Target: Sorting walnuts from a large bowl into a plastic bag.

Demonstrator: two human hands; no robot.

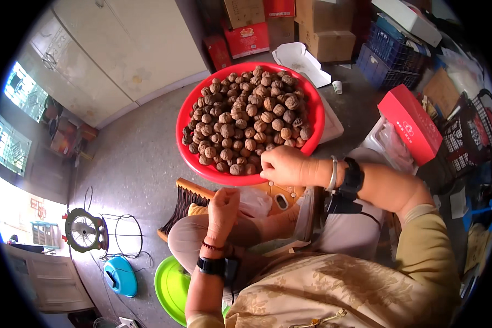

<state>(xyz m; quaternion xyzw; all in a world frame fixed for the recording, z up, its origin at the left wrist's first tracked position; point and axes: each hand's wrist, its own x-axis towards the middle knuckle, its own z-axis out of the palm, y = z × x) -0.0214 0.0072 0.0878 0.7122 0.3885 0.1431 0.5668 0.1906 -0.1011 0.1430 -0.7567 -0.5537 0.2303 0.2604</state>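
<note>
A wide red basin (317, 128), heaped with brown walnuts (246, 115), stands in front of me. At its near rim, over the lowest nuts, my right hand (287, 165) is closed with its fingers curled downward; whatever they hold, if anything, is hidden. My left hand (223, 210) is closed too, fingers drawn together above my knee, a little short of the basin, and its contents cannot be made out. Between and below the hands lie a clear plastic bag (255, 201) and a wooden piece with an oval opening (281, 201).
A lime-green basin (172, 287) sits by my left leg, with a blue basin (120, 275) and a round fan (83, 231) farther left. On the right are a red box (410, 124) and dark crates (391, 57). Cardboard boxes (328, 44) are stacked behind.
</note>
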